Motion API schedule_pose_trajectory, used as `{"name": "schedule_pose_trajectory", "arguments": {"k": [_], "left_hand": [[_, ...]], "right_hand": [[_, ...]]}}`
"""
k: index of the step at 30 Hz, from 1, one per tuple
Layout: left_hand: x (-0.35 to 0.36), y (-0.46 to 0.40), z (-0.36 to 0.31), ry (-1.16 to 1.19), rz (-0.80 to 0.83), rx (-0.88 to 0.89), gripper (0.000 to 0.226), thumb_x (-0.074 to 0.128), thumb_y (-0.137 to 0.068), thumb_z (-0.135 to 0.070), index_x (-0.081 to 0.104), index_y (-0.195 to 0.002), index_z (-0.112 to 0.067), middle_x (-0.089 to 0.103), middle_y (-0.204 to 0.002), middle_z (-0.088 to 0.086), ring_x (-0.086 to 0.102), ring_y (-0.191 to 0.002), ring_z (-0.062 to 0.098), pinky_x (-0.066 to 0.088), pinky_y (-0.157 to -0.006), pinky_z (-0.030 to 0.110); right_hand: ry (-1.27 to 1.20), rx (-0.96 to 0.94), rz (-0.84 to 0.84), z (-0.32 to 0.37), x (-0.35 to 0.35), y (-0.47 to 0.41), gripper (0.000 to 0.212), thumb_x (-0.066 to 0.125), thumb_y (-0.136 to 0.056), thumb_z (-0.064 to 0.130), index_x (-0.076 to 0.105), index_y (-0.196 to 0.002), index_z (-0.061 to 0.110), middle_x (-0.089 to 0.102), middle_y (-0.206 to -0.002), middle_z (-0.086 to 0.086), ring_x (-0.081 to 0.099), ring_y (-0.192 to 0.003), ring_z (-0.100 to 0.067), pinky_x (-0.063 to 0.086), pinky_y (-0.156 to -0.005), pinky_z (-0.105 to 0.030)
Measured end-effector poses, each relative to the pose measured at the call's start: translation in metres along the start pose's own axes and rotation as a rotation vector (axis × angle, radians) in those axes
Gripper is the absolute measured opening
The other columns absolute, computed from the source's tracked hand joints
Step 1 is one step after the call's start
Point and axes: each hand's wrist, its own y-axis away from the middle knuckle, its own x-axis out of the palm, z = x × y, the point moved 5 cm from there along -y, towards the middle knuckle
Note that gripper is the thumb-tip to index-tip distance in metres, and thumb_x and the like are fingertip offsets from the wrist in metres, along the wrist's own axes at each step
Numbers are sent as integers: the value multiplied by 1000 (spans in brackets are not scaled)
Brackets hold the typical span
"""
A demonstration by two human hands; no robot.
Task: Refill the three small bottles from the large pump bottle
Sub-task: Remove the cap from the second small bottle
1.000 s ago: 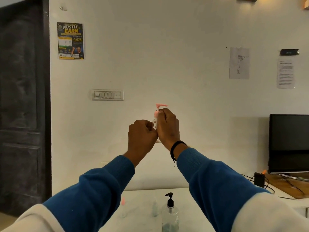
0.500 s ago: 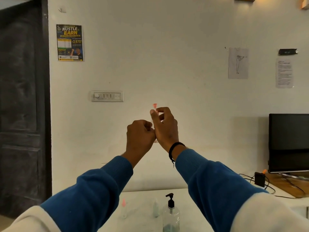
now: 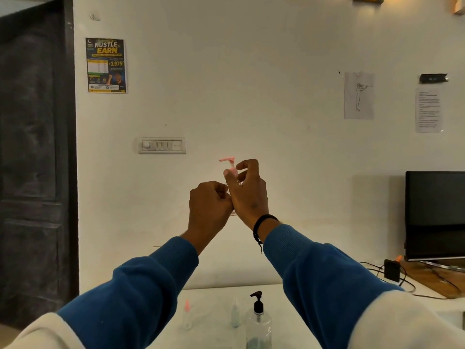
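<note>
Both hands are being held raised in front of the wall, well above the table (image 3: 219,298). The left hand (image 3: 210,205) is curled closed around the body of a small bottle, which is hidden behind the fingers. The right hand (image 3: 249,190) is pinching the collar of that bottle's pink pump cap (image 3: 230,165) between thumb and fingertips.

Change: half a second ago only the tip of the pink cap was showing above the right fingers; the nozzle is now pointing left, whereas a second ago it was pointing right. Judgement: the cap is being rotated, most likely unscrewed, so that this bottle can be opened for filling. The refill itself is not yet begun.

On the near table, the large pump bottle (image 3: 258,323) with a black pump head is standing upright. Just to its left is a small bottle with a pale cap (image 3: 235,314); farther left is a small bottle with a pink cap (image 3: 187,313). Both are capped and untouched.

Legible writing: the poster (image 3: 106,65) on the far-left wall is reading "HUSTLE EARN" and "3,975!". The printed notice (image 3: 429,109) at the far right is too small to read.
</note>
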Motion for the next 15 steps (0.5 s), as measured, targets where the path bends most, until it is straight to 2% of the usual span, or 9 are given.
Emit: {"name": "schedule_pose_trajectory", "arguments": {"k": [3, 6, 10, 12, 15], "left_hand": [[0, 1, 1, 6, 6, -13, 17, 76, -86, -15, 77, -100, -6, 77, -87, 6, 69, -76, 14, 42, -65, 9], [0, 2, 3, 5, 4, -21, 14, 75, -85, -13, 78, -96, -6, 76, -84, 6, 69, -75, 16, 41, -64, 10], [2, 2, 6, 3, 9, -11, 18, 76, -85, -19, 79, -99, -8, 77, -87, 2, 68, -74, 10, 42, -64, 9], [2, 2, 6, 2, 7, -7, 16, 76, -86, -19, 79, -98, -8, 77, -86, 1, 68, -73, 10, 42, -63, 9], [2, 2, 6, 3, 7, -7, 18, 75, -86, -15, 78, -102, -7, 77, -89, 4, 68, -76, 12, 43, -66, 10]], "right_hand": [[20, 3, 14, -2, 3, -1, 22, 47, -108, 33, 55, -121, 17, 67, -99, 2, 65, -86, -16, 54, -76, -31], [12, 16, 0, -5, 5, 1, 27, 40, -110, 28, 63, -116, 14, 71, -106, -2, 64, -91, -17, 51, -77, -32], [-23, 31, 22, -5, 4, 3, 29, 52, -105, 41, 56, -123, 19, 70, -105, 1, 66, -92, -17, 54, -81, -33], [-12, 18, 25, -4, 2, 3, 28, 59, -102, 39, 53, -120, 19, 68, -102, 3, 65, -90, -15, 53, -79, -30], [31, 9, 32, -4, 5, 1, 23, 49, -107, 32, 57, -121, 16, 68, -105, 1, 66, -93, -18, 53, -80, -32]]}}
